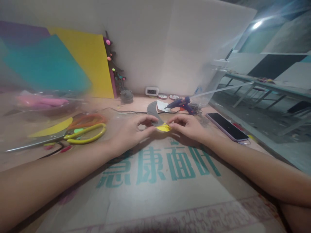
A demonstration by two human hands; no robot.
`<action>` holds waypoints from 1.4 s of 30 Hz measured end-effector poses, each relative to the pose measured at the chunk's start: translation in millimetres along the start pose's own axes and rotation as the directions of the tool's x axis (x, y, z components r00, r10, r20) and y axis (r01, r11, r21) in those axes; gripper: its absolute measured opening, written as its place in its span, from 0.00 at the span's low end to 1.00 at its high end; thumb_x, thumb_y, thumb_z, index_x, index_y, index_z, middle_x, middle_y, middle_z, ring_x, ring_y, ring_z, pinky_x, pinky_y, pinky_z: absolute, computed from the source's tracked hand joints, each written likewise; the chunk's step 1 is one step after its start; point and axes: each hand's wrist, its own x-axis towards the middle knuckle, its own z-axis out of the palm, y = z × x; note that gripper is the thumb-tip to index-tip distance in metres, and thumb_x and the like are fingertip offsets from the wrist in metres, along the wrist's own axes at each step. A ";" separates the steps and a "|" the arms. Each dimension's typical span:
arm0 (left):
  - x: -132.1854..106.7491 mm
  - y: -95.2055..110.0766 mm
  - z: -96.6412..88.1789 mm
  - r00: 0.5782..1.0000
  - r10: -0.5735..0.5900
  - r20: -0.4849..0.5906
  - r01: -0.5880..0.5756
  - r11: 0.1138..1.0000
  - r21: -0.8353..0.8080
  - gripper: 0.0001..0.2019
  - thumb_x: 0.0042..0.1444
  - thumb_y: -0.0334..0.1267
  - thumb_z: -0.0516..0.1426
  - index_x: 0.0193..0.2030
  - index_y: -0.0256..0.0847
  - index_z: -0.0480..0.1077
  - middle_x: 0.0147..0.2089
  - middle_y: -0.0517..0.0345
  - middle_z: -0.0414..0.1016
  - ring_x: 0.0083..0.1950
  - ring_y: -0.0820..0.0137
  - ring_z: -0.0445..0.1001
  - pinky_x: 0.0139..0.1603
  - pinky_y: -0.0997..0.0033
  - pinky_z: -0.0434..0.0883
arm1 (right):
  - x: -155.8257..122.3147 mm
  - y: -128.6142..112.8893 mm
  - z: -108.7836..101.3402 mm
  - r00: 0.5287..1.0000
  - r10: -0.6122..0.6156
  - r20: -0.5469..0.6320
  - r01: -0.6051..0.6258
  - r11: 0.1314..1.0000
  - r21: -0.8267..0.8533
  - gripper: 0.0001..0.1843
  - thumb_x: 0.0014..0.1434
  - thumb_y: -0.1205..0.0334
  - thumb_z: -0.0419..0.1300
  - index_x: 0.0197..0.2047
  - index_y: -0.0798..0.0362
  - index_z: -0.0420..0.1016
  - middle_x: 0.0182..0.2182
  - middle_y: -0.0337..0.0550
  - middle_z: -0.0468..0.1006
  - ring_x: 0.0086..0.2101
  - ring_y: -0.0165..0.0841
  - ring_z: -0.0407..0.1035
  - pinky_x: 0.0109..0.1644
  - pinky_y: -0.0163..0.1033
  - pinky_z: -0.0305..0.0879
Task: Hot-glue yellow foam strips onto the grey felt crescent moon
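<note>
My left hand (138, 127) pinches the lower end of a grey crescent-shaped piece (152, 109), which looks like paper or foam sheet. Its pointed tip curves up and away from me. A small yellow piece (164, 128) lies against the grey one's lower edge, between my two hands. My right hand (186, 127) is closed on the right end of the yellow piece, thumb and forefinger together. I cannot tell whether the two pieces are joined. Just behind them, a blue glue gun (179, 102) rests with its nozzle pointing left and a long glue stick at its back.
Scissors (85, 134) with yellow and orange handles lie left, beside a yellow cut-out (54, 127). A phone (227, 126) lies at the right. Behind stand a small clock (152, 91), a decorated dark branch figure (126, 95) and coloured sheets (82, 58). Printed plastic (155, 200) covers the table front.
</note>
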 end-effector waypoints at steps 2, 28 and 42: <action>-0.4 1.3 -0.2 1.000 -0.008 0.000 0.008 1.000 -0.008 0.13 0.57 0.43 0.58 0.47 0.42 0.74 0.43 0.58 0.78 0.42 0.69 0.75 0.46 0.71 0.71 | 1.3 1.6 -0.5 0.999 0.013 -0.031 -0.013 1.000 0.019 0.13 0.56 0.54 0.61 0.35 0.54 0.80 0.30 0.42 0.78 0.30 0.31 0.69 0.33 0.34 0.63; -3.5 5.4 -1.5 0.997 0.011 0.080 -0.006 0.998 -0.062 0.10 0.56 0.40 0.57 0.43 0.42 0.73 0.41 0.59 0.78 0.43 0.69 0.75 0.47 0.70 0.71 | 3.3 6.7 6.2 0.988 0.154 0.030 -0.155 0.935 0.319 0.16 0.53 0.50 0.65 0.35 0.56 0.80 0.32 0.43 0.79 0.30 0.30 0.70 0.33 0.35 0.64; -1.5 1.9 -0.4 0.996 -0.051 0.076 0.057 0.994 -0.091 0.11 0.56 0.41 0.56 0.44 0.41 0.73 0.42 0.58 0.77 0.43 0.69 0.75 0.45 0.71 0.71 | -6.7 -17.0 4.6 0.947 -0.214 -0.241 0.190 0.975 -0.118 0.14 0.63 0.63 0.54 0.48 0.52 0.76 0.46 0.49 0.73 0.41 0.35 0.70 0.45 0.42 0.67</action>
